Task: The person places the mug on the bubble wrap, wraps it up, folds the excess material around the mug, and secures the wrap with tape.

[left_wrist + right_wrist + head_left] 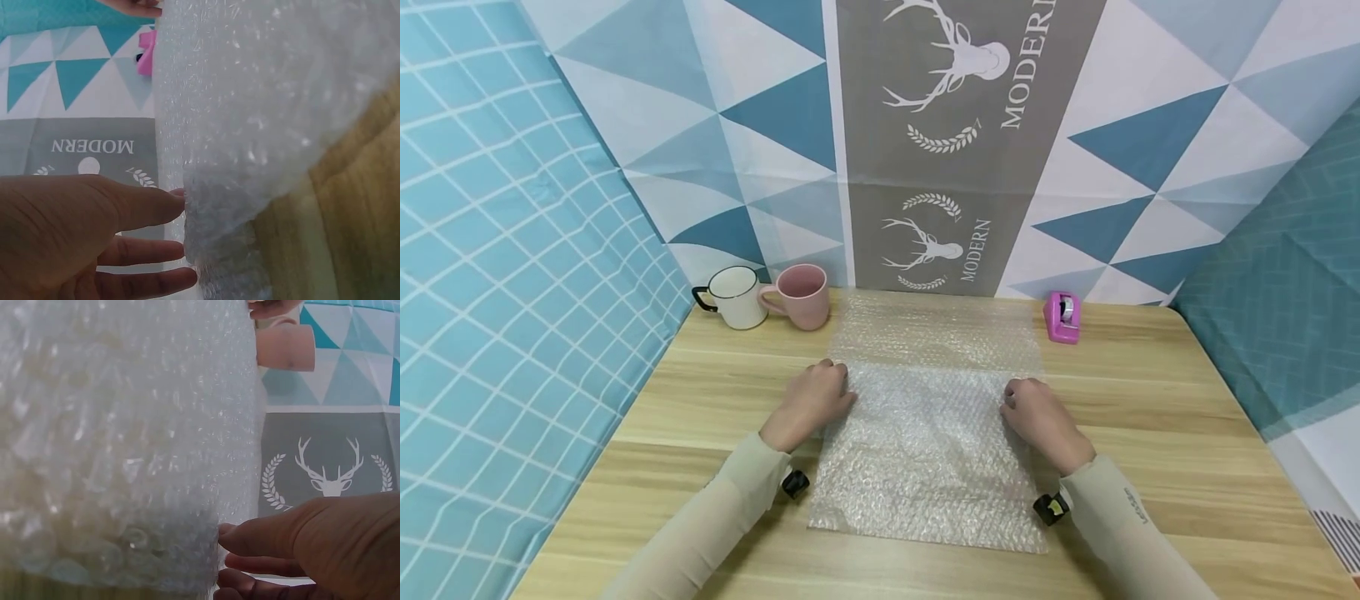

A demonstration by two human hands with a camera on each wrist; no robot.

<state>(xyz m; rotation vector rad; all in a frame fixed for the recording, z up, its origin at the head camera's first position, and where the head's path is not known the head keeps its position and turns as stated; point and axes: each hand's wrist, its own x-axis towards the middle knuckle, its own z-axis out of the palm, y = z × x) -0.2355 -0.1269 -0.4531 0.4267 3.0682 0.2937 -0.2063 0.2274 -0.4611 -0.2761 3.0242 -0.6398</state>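
A clear sheet of bubble wrap [925, 450] lies over the middle of the table, its nearer part whiter and denser than the thin strip at the back. My left hand [817, 395] pinches its left side; in the left wrist view the thumb [153, 206] and fingertips meet the edge of the wrap [250, 94]. On the opposite side my right hand [1037, 417] pinches the sheet at about the same height. The right wrist view has that thumb [259, 536] against the wrap's edge, with curled fingers below it.
At the back left stand a white mug [737, 297] with a black handle and a pink mug [805, 296], side by side. A pink tape dispenser [1063, 318] sits at the back right. Patterned cloth [917, 150] rises behind the wooden table [1150, 417].
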